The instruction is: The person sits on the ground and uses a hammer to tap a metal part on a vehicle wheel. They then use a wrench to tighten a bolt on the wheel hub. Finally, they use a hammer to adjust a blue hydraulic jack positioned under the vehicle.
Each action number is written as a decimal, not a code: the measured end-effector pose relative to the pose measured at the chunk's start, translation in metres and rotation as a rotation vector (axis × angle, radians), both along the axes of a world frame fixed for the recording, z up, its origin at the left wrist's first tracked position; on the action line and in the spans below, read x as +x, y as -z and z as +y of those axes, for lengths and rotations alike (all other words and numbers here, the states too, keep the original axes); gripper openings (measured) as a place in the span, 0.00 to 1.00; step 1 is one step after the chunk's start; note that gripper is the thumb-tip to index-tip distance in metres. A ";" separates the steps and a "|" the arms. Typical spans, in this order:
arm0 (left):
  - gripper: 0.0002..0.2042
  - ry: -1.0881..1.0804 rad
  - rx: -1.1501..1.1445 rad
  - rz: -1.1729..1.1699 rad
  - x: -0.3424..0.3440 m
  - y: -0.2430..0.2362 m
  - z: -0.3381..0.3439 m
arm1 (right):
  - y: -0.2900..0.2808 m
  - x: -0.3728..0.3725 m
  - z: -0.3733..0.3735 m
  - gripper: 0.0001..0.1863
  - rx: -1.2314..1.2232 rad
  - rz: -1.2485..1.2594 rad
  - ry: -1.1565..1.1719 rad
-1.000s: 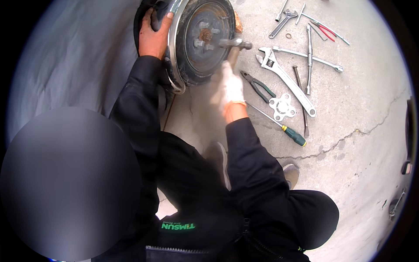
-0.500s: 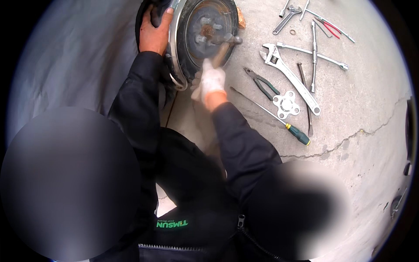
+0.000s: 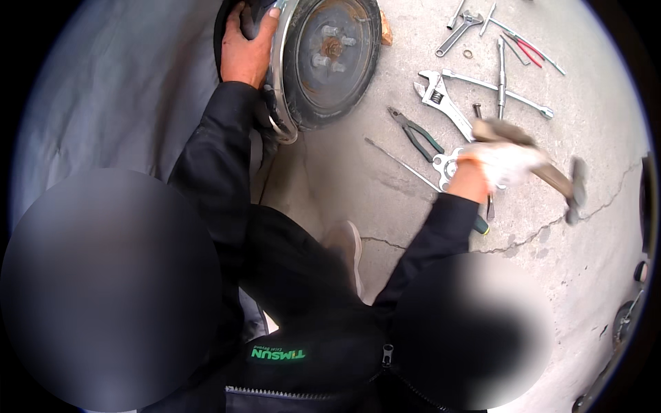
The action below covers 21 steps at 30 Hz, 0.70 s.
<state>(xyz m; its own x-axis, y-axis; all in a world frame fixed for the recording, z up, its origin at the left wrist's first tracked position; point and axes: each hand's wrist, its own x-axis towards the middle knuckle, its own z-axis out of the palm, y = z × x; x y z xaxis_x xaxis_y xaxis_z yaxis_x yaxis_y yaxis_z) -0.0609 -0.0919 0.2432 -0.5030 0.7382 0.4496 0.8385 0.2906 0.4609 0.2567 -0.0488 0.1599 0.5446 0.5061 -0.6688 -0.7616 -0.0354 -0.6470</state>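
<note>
My right hand (image 3: 506,165), in a white glove, grips a hammer (image 3: 578,186) by its wooden handle, blurred by motion. The hammer head points right, away from the dark round drum (image 3: 310,82) with several studs around a rusty centre. Bare, my left hand (image 3: 246,48) rests beside the drum. Its thumb lies along the shiny curved metal rim (image 3: 277,76), with the fingers spread over a black surface. Under my right forearm and hand, a flat metal plate with rounded lobes (image 3: 444,164) and a screwdriver (image 3: 406,164) are partly covered.
On the concrete floor lie green-handled pliers (image 3: 415,134), a large adjustable wrench (image 3: 451,110), a cross wrench (image 3: 502,79), a smaller adjustable wrench (image 3: 458,34) and red-handled pliers (image 3: 527,49). An orange-brown block (image 3: 386,31) sits behind the drum. My shoe (image 3: 350,251) stands below it.
My right hand has swung the hammer from in front of the drum's studs out to the right, over the tools. My left hand has stayed by the rim.
</note>
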 end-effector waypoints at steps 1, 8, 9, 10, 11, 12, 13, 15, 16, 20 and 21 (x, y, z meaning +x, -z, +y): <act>0.39 0.020 0.011 -0.015 0.004 -0.002 0.006 | 0.012 -0.052 -0.023 0.25 -0.129 0.001 -0.283; 0.39 0.063 0.010 0.020 -0.001 -0.004 0.013 | 0.034 -0.083 -0.047 0.31 -0.157 0.290 -1.020; 0.39 0.059 0.013 0.020 0.000 -0.004 0.012 | 0.025 -0.056 -0.032 0.38 -0.158 0.227 -0.901; 0.39 0.050 0.017 0.013 0.001 -0.002 0.011 | 0.021 -0.030 -0.017 0.38 -0.137 0.168 -0.737; 0.39 0.030 0.011 0.018 -0.002 -0.001 0.003 | 0.018 -0.008 -0.003 0.39 -0.109 0.110 -0.600; 0.39 0.026 0.003 0.038 -0.007 -0.005 -0.005 | 0.015 0.014 0.010 0.34 -0.052 0.070 -0.406; 0.39 0.060 0.024 0.040 -0.001 -0.013 0.005 | 0.012 0.046 0.024 0.31 0.020 0.016 -0.167; 0.39 0.072 0.049 0.037 0.001 -0.005 0.006 | 0.020 0.083 0.030 0.25 0.257 0.025 -0.040; 0.39 0.069 0.039 0.040 -0.001 -0.001 0.006 | 0.020 0.064 0.021 0.25 0.224 0.017 0.039; 0.39 0.037 0.033 0.053 0.006 -0.005 0.013 | 0.021 -0.104 -0.059 0.27 -0.157 0.166 -0.646; 0.38 0.044 0.028 0.014 0.007 0.002 0.014 | 0.027 -0.135 -0.075 0.29 -0.164 0.326 -0.924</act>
